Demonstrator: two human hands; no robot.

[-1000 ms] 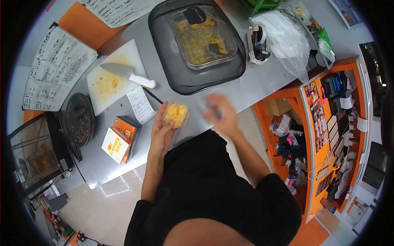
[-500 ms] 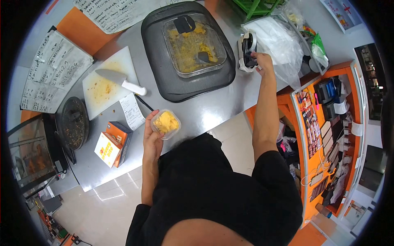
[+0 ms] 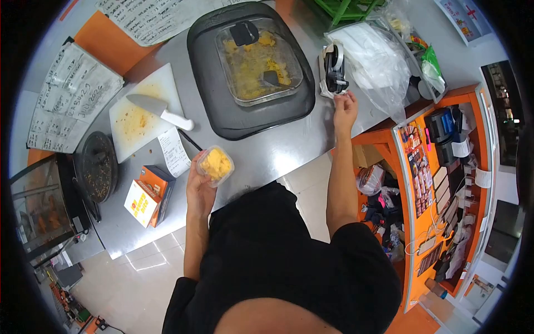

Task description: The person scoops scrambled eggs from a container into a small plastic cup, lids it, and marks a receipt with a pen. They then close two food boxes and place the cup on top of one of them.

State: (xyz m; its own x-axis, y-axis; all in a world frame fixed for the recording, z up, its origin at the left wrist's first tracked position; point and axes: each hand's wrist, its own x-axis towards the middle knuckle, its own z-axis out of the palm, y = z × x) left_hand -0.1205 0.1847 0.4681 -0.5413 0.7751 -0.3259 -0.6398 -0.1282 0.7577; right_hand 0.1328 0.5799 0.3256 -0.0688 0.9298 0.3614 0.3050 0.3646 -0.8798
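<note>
A small clear tub of yellow food (image 3: 216, 165) is in my left hand (image 3: 200, 186), whose fingers wrap its left side, over the table's front edge. My right hand (image 3: 345, 111) is at the near end of a black tape dispenser (image 3: 335, 69); its fingertips are pinched together there, and what lies between them is too small to make out. Between the hands and farther back, a clear container with yellow crumbs (image 3: 258, 69) rests on a black tray (image 3: 222, 119), with a black-handled tool in it.
A knife (image 3: 150, 104) lies on a white cutting board (image 3: 133, 131), beside a receipt (image 3: 174, 153). Nearer left are an orange box (image 3: 157, 186) and a round dark pan (image 3: 97, 167). Plastic bags (image 3: 372, 61) lie right of the dispenser, below a green basket (image 3: 347, 10).
My right hand has come off the dispenser's side toward me, to its near end. My left hand and the tub have shifted slightly left, with the whole view shifting a little too.
</note>
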